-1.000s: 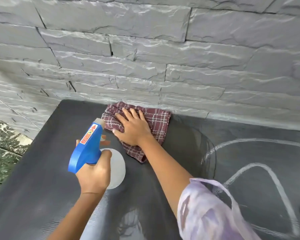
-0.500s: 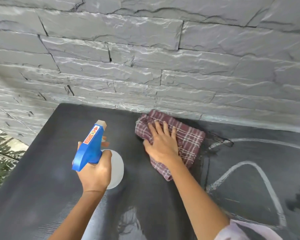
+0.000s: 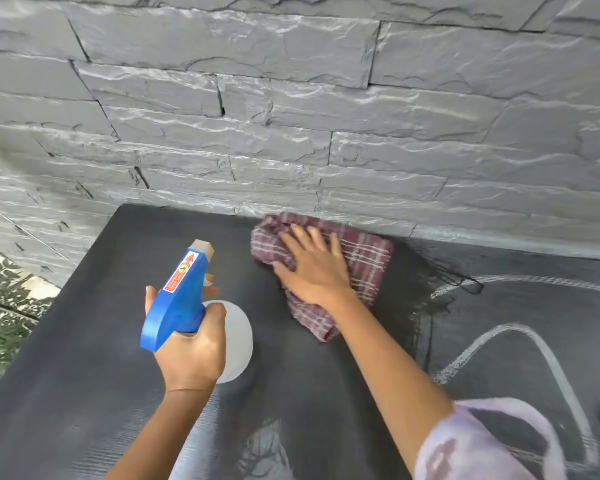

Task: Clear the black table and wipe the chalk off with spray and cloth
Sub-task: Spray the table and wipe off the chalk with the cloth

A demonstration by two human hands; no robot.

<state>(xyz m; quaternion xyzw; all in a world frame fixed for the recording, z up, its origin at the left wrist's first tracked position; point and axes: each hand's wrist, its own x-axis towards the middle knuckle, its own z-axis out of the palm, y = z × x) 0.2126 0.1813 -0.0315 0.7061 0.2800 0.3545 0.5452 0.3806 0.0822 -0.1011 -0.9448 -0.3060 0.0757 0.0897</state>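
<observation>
A black table [image 3: 84,358] fills the lower view. My left hand [image 3: 191,348] grips a spray bottle [image 3: 179,299] with a blue trigger head and a white body, held above the table's left half, nozzle pointing away from me. My right hand [image 3: 314,268] presses flat, fingers spread, on a maroon plaid cloth [image 3: 368,261] lying on the table by the back edge. White chalk lines [image 3: 548,355] curve across the table's right side. A dark wet patch [image 3: 426,306] lies between the cloth and the chalk.
A grey stone wall [image 3: 291,116] rises directly behind the table. Patterned floor tiles [image 3: 4,306] show beyond the table's left edge. A pale purple sleeve [image 3: 482,445] covers my right upper arm at the bottom right.
My right hand slid the cloth rightwards along the back edge, then back a little to the left. The wiped area is dark and wet. The spray bottle stayed about where it was.
</observation>
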